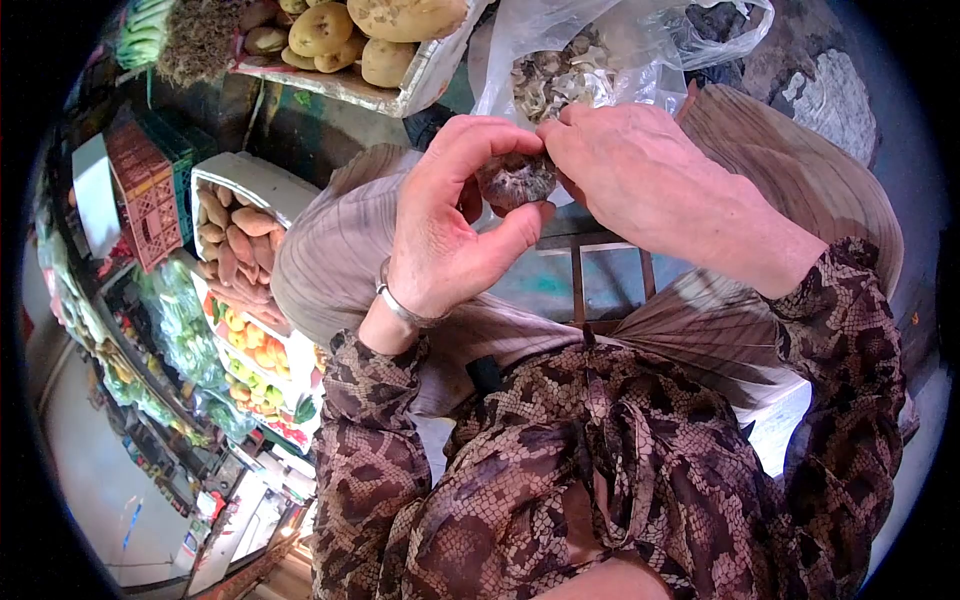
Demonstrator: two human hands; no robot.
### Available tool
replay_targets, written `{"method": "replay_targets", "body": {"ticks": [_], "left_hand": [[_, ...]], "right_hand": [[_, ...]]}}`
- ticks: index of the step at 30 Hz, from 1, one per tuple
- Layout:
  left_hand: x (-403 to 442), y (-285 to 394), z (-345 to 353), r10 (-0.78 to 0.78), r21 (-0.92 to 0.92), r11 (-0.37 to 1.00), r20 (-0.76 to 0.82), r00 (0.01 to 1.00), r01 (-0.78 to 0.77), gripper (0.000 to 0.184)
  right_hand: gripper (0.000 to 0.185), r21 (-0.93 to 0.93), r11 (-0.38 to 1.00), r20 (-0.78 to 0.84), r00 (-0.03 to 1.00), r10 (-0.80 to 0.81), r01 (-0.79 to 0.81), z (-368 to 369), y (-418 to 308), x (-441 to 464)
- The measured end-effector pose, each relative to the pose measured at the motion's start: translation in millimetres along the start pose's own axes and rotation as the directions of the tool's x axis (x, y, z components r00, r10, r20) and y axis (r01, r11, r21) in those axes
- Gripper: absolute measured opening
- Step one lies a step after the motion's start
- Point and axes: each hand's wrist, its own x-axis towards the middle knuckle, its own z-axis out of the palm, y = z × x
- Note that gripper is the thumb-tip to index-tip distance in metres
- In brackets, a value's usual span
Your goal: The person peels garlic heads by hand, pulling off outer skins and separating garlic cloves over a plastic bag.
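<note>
My left hand (450, 210) curls around a dark, purplish garlic bulb (517, 181), thumb below and fingers above, with its rough, whitish-fringed side showing. At the bulb's upper right edge my right hand (650, 175) is closed in a pinch; its fingertips are partly hidden. Just beyond both hands, a clear plastic bag (645, 50) stands with its mouth open. Dry, papery scraps (565, 80) in pale and brown tones lie inside it.
A white foam box of potatoes (385, 60) is at the top left. To the left are a foam box of sweet potatoes (238, 240), peppers and tomatoes (258, 345), bagged greens (180, 310) and stacked plastic crates (148, 190). A metal-framed stool (610, 280) stands between my knees.
</note>
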Motion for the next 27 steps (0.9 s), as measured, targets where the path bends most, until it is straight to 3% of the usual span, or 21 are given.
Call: {"method": "replay_targets", "body": {"ticks": [27], "left_hand": [[-1.6, -2.6, -3.1, 0.030, 0.066, 0.997, 0.005, 1.000, -0.031, 0.040]], "right_hand": [[0.021, 0.012, 1.000, -0.002, 1.000, -0.024, 0.024, 0.2, -0.5, -1.8]]}}
